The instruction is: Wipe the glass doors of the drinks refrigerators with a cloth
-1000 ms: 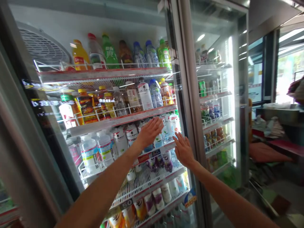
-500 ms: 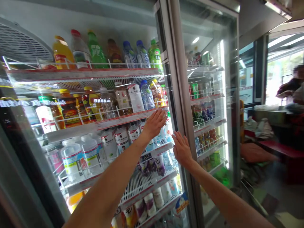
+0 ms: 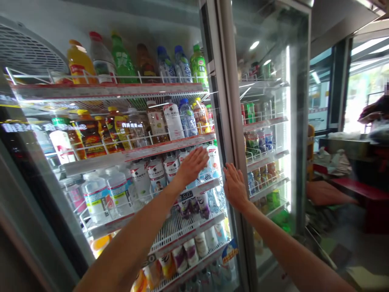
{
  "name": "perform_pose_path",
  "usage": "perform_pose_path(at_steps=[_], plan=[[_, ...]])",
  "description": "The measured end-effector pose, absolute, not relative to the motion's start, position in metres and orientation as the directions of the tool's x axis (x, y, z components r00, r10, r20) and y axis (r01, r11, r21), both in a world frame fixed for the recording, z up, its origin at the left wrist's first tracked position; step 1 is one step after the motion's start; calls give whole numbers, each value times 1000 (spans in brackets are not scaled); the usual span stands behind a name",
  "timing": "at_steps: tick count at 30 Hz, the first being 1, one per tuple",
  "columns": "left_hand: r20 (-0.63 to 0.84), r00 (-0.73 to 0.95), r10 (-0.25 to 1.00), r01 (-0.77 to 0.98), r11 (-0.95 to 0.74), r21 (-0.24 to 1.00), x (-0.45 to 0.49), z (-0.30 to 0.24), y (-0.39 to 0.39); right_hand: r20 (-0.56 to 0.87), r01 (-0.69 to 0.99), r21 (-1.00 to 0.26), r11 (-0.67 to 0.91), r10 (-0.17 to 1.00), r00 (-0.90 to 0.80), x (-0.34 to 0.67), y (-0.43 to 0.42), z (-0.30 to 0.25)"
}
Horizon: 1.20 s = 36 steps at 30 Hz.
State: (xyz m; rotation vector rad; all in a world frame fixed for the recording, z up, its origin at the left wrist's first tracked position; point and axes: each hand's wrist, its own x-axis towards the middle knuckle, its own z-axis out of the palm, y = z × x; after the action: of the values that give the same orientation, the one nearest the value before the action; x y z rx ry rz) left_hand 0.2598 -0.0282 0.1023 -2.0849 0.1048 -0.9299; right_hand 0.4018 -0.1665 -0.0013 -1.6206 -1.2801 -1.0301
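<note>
A tall drinks fridge [image 3: 136, 16] stands before the person, cut off at the top and bottom of the view. To its right, a second glass-fronted section [image 3: 299, 121] shows cans and bottles, many too dim to make out. At the far right edge, another person [image 3: 377, 109] is mostly cut off. In the upper left, a round grille [image 3: 24, 48] is only partly seen. A metal post [image 3: 232, 105] runs between the two sections.

The left hand [image 3: 193, 164] is flat, with fingers straight, before the middle shelf; it hides part of the white-labelled bottles [image 3: 156, 170]. Whether it touches glass, one cannot tell. The right hand [image 3: 235, 186] is also flat and open, overlapping the post; contact is not clear, and its palm is hidden. Lower down, a sticker [image 3: 230, 252] is blurred. A small price tag [image 3: 186, 195] reads "60".
</note>
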Motion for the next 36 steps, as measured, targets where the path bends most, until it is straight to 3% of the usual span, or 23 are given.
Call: perform_pose_path(at_steps=[3, 8, 15, 21, 28, 30, 34, 36], plan=[[605, 704, -372, 280, -637, -718, 234, 94, -27, 933, 986, -103, -135, 329, 142, 384, -161, 3], [423, 794, -436, 91, -604, -792, 181, 54, -27, 927, 997, -51, -60, 369, 70, 358, -150, 5], [673, 670, -313, 384, -629, -676, 120, 94, -5, 920, 999, -49, 19, 390, 38, 325, -127, 18], [378, 844, -382, 81, -604, -793, 80, 50, -9, 910, 998, 12, 64, 412, -38, 290, -112, 17], [693, 656, -299, 443, -590, -675, 39, 100, 9, 918, 998, 5, 68, 396, -31, 265, -97, 27], [656, 692, -301, 397, -600, -695, 26, 85, 7, 922, 997, 6, 70, 386, -33, 258, -93, 30], [429, 838, -338, 155, -606, -781, -5, 56, 4, 928, 996, 41, 82, 366, -69, 246, -86, 32], [486, 812, -323, 237, -578, -781, -23, 67, 9, 937, 995, 47, 92, 342, -75, 241, -83, 33]])
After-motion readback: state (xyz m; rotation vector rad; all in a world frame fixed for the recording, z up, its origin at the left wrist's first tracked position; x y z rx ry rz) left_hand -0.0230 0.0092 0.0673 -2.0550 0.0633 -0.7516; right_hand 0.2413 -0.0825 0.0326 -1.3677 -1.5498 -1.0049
